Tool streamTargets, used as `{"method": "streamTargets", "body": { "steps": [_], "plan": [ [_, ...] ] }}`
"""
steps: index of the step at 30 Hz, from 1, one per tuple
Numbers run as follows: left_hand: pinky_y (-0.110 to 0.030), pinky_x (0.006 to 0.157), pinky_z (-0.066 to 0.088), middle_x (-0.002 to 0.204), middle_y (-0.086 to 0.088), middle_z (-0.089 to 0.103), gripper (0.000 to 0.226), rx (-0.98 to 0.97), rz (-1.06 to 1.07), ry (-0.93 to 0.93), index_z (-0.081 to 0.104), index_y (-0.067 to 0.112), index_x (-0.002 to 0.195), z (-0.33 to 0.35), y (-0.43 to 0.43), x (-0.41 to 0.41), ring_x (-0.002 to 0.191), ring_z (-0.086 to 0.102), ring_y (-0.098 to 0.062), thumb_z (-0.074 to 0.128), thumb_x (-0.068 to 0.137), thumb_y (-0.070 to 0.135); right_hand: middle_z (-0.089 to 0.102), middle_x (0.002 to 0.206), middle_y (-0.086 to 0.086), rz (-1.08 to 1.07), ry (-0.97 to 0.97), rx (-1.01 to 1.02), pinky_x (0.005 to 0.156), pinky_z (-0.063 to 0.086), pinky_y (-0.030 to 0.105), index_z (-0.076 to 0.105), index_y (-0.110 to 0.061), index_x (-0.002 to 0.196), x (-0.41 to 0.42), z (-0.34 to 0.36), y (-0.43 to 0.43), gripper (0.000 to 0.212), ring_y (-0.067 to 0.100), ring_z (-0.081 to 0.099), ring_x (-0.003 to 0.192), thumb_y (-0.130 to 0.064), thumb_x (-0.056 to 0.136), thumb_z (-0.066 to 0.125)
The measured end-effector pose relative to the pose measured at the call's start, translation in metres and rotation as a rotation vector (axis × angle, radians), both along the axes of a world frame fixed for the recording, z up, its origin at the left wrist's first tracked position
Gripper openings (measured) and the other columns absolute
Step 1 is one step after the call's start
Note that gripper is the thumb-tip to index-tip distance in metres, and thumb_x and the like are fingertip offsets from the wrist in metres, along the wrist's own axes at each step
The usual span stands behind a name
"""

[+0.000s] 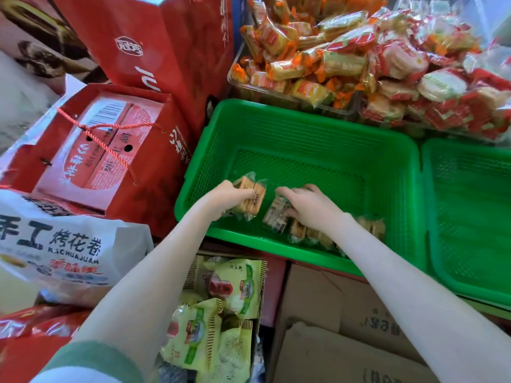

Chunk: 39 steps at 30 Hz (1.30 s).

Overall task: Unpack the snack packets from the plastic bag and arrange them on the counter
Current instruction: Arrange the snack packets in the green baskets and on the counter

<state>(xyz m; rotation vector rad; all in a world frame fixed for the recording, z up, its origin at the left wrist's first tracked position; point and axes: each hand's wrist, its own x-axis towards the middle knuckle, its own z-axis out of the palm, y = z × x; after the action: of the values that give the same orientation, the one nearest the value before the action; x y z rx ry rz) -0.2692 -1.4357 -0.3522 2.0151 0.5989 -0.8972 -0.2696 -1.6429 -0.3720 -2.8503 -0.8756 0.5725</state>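
- Left hand (229, 199) grips a biscuit packet (253, 199) inside the green basket (304, 113).
- Right hand (311, 210) seems curled over other packets (276, 221) there.
- Red gift bags (132, 167) crowd the left, with wrapped snack piles (373, 67) behind.

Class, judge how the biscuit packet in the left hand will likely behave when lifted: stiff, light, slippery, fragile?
The biscuit packet probably feels light: the left hand grips it alone. Its glossy wrapper looks slippery. The biscuits inside seem stiff, likely breakable if squeezed.

Glossy clear-film snack packets (250, 199) in perforated green plastic basket (304, 125)
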Motion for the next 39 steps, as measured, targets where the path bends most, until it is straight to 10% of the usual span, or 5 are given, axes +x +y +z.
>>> {"method": "streamTargets", "body": {
  "steps": [8,16,22,30,39],
  "plan": [
    [-0.035,0.085,0.034,0.142,-0.015,0.042,0.075,0.009,-0.006,-0.021,0.029,0.002,0.146,-0.001,0.008,-0.003,0.113,0.043,-0.026,0.062,0.09,0.04,0.016,0.159,0.002,0.35,-0.011,-0.266,0.117,0.017,0.047,0.027,-0.029,0.15,0.015,0.004,0.022,0.066,0.025,0.011,0.145,-0.006,0.094,0.052],
    [-0.037,0.085,0.046,0.122,-0.004,0.059,0.063,-0.047,-0.085,0.046,0.051,0.005,0.125,-0.006,0.002,-0.001,0.107,0.055,-0.024,0.062,0.084,0.052,0.047,0.139,-0.001,0.343,0.043,-0.183,0.119,0.006,0.046,0.04,-0.021,0.137,0.01,0.018,0.016,0.049,0.019,0.033,0.137,-0.014,0.09,0.054],
    [-0.046,0.11,0.03,0.158,-0.009,0.024,0.078,-0.04,-0.268,0.123,0.025,0.013,0.151,0.0,-0.025,-0.008,0.141,0.028,-0.031,0.05,0.092,0.058,0.047,0.136,0.001,0.286,0.005,0.017,0.114,0.017,0.035,0.048,-0.017,0.131,-0.015,0.018,-0.028,0.04,0.022,0.037,0.132,-0.025,0.092,0.054],
    [-0.034,0.092,0.043,0.152,-0.012,0.036,0.068,0.144,-0.372,-0.158,0.017,0.009,0.153,0.0,-0.038,-0.017,0.128,0.046,-0.026,0.049,0.1,0.037,0.003,0.162,-0.001,-0.071,0.255,0.191,0.12,0.005,0.042,0.014,-0.028,0.153,-0.012,0.013,-0.033,0.067,0.016,0.0,0.148,-0.038,0.097,0.051],
    [-0.051,0.118,-0.002,0.149,-0.015,-0.041,0.091,0.302,-0.832,-0.057,-0.034,0.016,0.143,-0.008,-0.054,-0.028,0.145,-0.02,-0.035,0.035,0.099,0.054,-0.027,0.157,-0.003,0.051,0.108,-0.115,0.118,-0.01,0.047,-0.028,-0.039,0.142,-0.023,-0.001,-0.021,0.077,0.017,-0.024,0.144,-0.064,0.095,0.028]
  ]
}}
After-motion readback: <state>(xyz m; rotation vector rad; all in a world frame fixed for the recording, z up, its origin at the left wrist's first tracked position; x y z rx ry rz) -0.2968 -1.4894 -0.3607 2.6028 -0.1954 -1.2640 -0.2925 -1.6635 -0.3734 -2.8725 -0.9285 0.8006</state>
